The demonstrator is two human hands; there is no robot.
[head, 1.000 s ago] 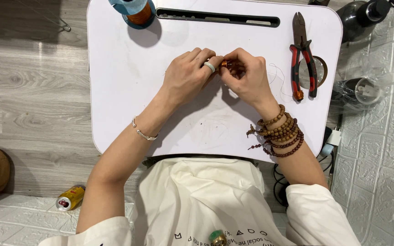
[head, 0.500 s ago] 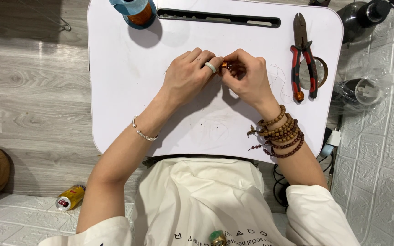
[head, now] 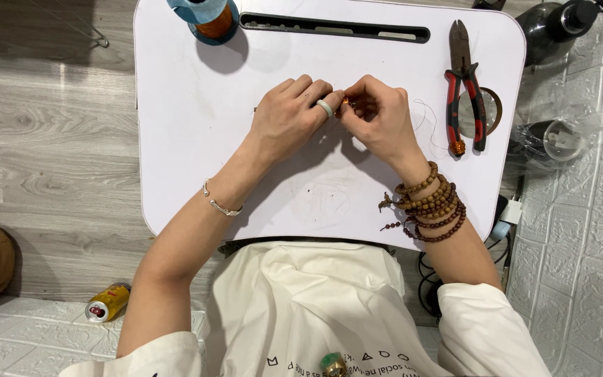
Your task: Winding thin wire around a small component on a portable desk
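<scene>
Over the middle of a white lap table [head: 197, 160], my left hand [head: 289, 116] and my right hand [head: 378, 119] meet fingertip to fingertip. Between them they pinch a small orange-brown bead [head: 345, 102], mostly hidden by the fingers. A pale ring sits on a left finger and a thin silver bangle on the left wrist. Several strands of brown wooden beads [head: 430, 202] wrap my right wrist. A fine clear thread [head: 423, 112] loops on the table just right of my right hand.
Red-handled pliers [head: 464, 87] lie at the table's right over a round recess. A blue-topped spool [head: 206, 15] stands at the top left beside a long dark slot [head: 334, 28]. Dark bottles [head: 553, 24] stand right of the table; a yellow can [head: 108, 301] lies on the floor.
Both hands stay together at the table's middle; only the fingers have shifted slightly around the bead.
</scene>
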